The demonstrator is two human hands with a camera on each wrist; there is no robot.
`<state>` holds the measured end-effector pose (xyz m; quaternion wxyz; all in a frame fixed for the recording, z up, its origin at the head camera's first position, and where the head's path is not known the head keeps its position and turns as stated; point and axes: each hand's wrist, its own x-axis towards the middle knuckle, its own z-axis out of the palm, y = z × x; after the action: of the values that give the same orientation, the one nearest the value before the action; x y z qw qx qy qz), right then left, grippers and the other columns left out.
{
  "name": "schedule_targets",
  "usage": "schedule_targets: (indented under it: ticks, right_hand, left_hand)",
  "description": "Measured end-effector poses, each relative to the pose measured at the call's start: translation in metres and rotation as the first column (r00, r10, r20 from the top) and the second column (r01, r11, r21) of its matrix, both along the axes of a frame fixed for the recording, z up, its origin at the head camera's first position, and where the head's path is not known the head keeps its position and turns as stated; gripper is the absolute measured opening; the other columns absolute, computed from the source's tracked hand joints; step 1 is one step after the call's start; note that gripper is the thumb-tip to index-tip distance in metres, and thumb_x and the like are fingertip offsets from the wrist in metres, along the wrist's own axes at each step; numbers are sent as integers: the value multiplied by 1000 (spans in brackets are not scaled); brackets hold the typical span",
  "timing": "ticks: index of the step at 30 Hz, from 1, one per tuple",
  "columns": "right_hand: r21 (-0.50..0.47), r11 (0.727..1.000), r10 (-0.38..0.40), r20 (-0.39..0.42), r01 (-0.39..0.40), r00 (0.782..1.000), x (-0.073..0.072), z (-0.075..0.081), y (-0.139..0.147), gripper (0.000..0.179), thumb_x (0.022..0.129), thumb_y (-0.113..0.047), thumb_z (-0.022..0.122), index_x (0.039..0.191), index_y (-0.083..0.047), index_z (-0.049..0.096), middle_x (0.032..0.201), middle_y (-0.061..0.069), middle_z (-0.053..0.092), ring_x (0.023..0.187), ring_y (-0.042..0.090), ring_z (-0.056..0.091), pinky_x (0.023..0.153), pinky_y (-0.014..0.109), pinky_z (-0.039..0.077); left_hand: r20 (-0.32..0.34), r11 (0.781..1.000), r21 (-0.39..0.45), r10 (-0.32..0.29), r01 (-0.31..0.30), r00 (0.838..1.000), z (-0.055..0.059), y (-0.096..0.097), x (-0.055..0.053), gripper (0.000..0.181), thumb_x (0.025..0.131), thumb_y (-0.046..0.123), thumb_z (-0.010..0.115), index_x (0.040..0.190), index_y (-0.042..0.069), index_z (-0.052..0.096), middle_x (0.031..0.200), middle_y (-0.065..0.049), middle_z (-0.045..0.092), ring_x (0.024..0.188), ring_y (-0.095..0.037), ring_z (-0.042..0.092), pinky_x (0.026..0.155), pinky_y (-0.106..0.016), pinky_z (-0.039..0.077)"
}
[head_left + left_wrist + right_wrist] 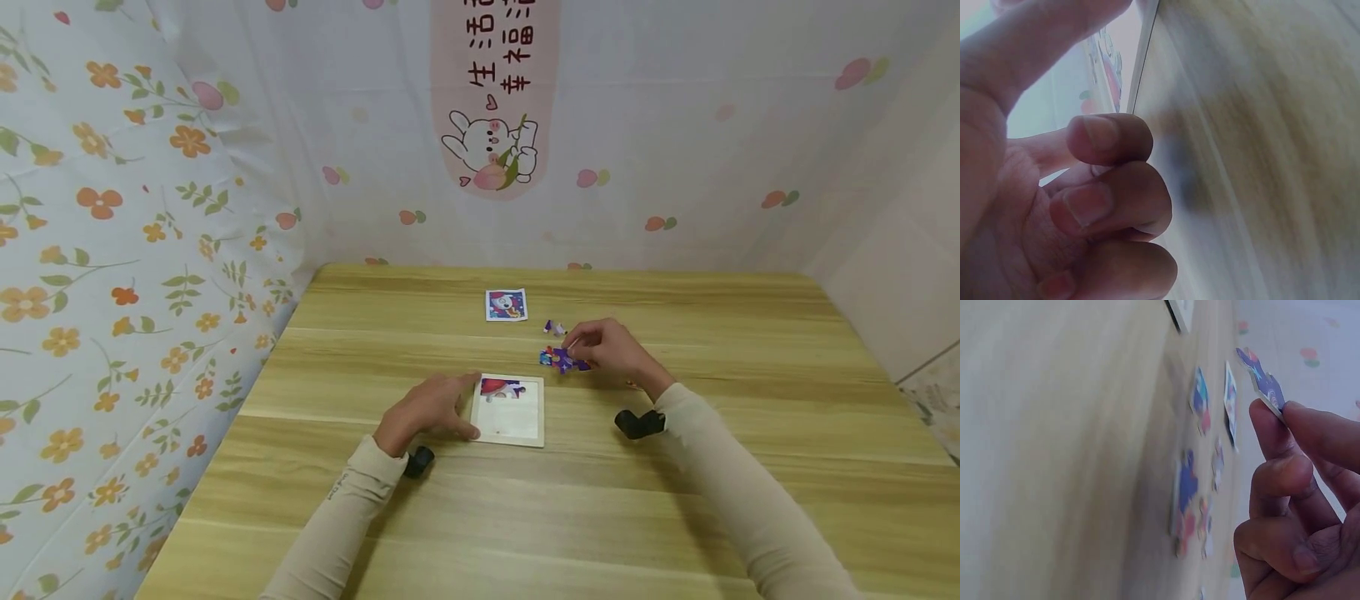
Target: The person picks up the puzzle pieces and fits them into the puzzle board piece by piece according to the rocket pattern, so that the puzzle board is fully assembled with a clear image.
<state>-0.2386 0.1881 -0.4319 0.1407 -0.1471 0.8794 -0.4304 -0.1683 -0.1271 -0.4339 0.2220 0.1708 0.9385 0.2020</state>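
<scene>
A square, light wooden puzzle tray lies on the table, with joined pieces in its upper left part. My left hand is at its left side, index finger by the upper corner and thumb on the lower left edge. The left wrist view shows the other fingers curled beside the tray's edge. Between thumb and forefinger, my right hand pinches a purple puzzle piece, lifted and tilted in the right wrist view. Below it lie loose pieces, among them a purple and red one.
Behind the loose pieces is a small square picture card. Another loose piece lies between card and right hand. A black wrist mount sits under the right wrist. Patterned cloth hangs behind the wooden table.
</scene>
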Motion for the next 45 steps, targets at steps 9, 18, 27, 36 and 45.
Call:
schedule_targets:
  ticks: [9,18,27,36,45]
  right_hand:
    - [-44,999,-14,51,16,999,9,-10,-15,14,95,-8,65,104,-8,76,92,9,70,69,21,52,58,28,44]
    - [-88,996,-3,58,9,998,18,-15,-30,11,94,-8,67,101,-5,75,86,11,70,57,14,48,53,26,42]
    - [-70,997,-4,49,7,999,30,-20,-46,6,91,-6,70,94,-4,74,80,11,70,52,12,47,49,26,41]
    - [-7,999,-52,-14,52,999,34,-22,-54,5,87,-8,73,90,-4,74,79,8,72,60,11,54,54,25,43]
    - [28,995,-90,-36,91,995,36,-18,-58,4,85,-8,74,86,-5,73,79,8,71,65,14,54,58,26,42]
  left_hand:
    - [-13,1000,-6,-9,9,1000,-1,0,1,94,75,34,89,153,11,41,67,1,43,74,-18,44,67,-31,36]
    - [-5,1000,-22,-9,9,1000,-1,-1,1,94,76,35,88,154,11,41,70,1,42,79,-19,45,69,-32,37]
    - [-2,1000,-16,-6,6,1000,-2,-1,2,94,76,34,88,154,12,41,68,1,44,71,-17,43,62,-29,34]
    - [3,1000,-3,-4,4,1000,-2,1,1,93,76,33,88,153,11,41,69,0,46,68,-16,43,61,-30,34]
    - [0,1000,-13,-11,11,1000,1,1,0,94,76,33,88,154,11,40,65,1,43,63,-15,40,58,-29,32]
